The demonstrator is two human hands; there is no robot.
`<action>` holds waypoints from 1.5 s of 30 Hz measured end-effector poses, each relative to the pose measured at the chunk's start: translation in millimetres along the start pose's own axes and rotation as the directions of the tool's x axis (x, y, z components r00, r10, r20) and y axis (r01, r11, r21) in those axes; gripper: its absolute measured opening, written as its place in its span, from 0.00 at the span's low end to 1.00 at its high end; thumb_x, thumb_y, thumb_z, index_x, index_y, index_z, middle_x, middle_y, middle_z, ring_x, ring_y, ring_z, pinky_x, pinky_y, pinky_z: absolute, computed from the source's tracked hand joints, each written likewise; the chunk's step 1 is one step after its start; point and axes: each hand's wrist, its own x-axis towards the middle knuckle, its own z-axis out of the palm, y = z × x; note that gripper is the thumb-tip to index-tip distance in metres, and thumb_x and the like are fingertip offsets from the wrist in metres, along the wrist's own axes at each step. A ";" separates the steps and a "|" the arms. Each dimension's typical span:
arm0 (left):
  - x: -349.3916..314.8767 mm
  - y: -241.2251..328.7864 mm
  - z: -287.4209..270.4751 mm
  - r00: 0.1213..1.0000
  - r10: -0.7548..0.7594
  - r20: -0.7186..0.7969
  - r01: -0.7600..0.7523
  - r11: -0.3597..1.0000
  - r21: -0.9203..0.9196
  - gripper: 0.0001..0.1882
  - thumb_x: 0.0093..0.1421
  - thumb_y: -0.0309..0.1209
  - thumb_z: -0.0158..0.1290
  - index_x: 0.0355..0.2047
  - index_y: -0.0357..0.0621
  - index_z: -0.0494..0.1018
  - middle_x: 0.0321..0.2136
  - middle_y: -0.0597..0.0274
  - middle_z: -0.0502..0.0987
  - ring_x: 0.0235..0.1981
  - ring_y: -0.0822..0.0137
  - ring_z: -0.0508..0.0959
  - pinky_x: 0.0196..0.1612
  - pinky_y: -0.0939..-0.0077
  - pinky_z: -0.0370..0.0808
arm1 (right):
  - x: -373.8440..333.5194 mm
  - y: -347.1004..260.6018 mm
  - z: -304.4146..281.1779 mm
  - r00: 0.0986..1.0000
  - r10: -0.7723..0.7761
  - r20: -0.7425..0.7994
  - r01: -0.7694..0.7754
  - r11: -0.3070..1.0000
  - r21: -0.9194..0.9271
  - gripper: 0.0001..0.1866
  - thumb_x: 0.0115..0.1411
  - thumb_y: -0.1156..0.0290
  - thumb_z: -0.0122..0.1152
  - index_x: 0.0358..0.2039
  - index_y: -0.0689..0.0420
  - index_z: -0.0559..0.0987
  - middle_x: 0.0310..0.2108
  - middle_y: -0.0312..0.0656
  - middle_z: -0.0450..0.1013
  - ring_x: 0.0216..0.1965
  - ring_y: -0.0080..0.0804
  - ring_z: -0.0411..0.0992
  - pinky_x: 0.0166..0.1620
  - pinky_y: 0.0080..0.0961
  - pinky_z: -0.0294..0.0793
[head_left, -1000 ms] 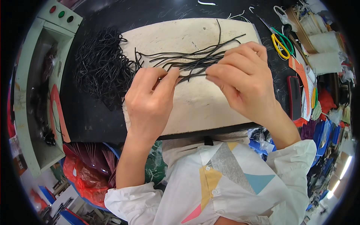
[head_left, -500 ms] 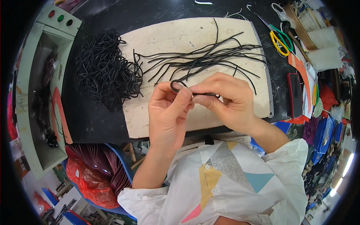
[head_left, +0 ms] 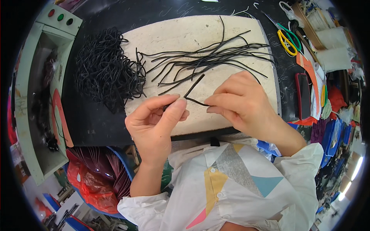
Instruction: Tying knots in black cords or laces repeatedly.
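1. Here's your left hand [head_left: 156, 119], over the near left part of the cream flat board [head_left: 208, 120], thumb and forefinger closed in a narrow pinch on a slim, round, black cord [head_left: 197, 101].
2. And your right hand [head_left: 244, 100], over the board's near right part, has its fingertips pinched on that same cord; the stretch between your two hands is short and slightly bowed.
3. One cut end stands clear of your left fingertips, slanting toward the board's far edge; the piece inside your left fingers is mostly hidden.
4. Just beyond your hands, a loose spread of thin black cords [head_left: 210, 59] lies across the middle of the board, crossing one another, some reaching its right edge.
5. To your left, a tangled heap of black cord [head_left: 106, 69] sits on the dark, scuffed table [head_left: 92, 127], spilling over the board's left edge.
6. Over at the table's far right corner, scissors with yellow and green handles [head_left: 286, 43] lie with their blades pointing toward the far edge.
7. Nearer you, along the table's right edge, rests a dark, red-rimmed, flat slab [head_left: 303, 96], just beside an orange strip [head_left: 306, 71].
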 end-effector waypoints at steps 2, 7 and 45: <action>0.6 -4.1 0.3 1.000 -0.011 -0.006 0.010 0.996 -0.085 0.07 0.49 0.16 0.54 0.31 0.29 0.73 0.24 0.54 0.76 0.24 0.70 0.77 0.28 0.81 0.75 | -0.1 -1.3 -2.3 1.000 0.024 0.007 -0.024 0.999 0.030 0.05 0.47 0.73 0.62 0.24 0.59 0.76 0.22 0.36 0.72 0.23 0.21 0.70 0.25 0.19 0.64; -1.5 -16.1 3.3 0.998 -0.058 -0.029 0.057 0.998 -0.042 0.07 0.49 0.16 0.53 0.31 0.30 0.73 0.25 0.55 0.76 0.25 0.70 0.76 0.30 0.82 0.75 | 3.6 -10.0 -6.2 0.842 0.419 0.340 -0.500 0.369 0.784 0.06 0.45 0.79 0.63 0.24 0.60 0.74 0.23 0.39 0.73 0.24 0.22 0.71 0.28 0.19 0.69; -16.3 -31.5 -4.4 0.969 -0.103 0.226 0.067 0.985 0.158 0.04 0.55 0.17 0.47 0.31 0.31 0.71 0.29 0.61 0.69 0.31 0.76 0.71 0.34 0.84 0.69 | -8.1 -5.3 30.2 0.954 0.216 -0.209 -0.120 0.912 0.392 0.13 0.36 0.73 0.65 0.28 0.53 0.78 0.25 0.33 0.71 0.29 0.25 0.67 0.32 0.20 0.63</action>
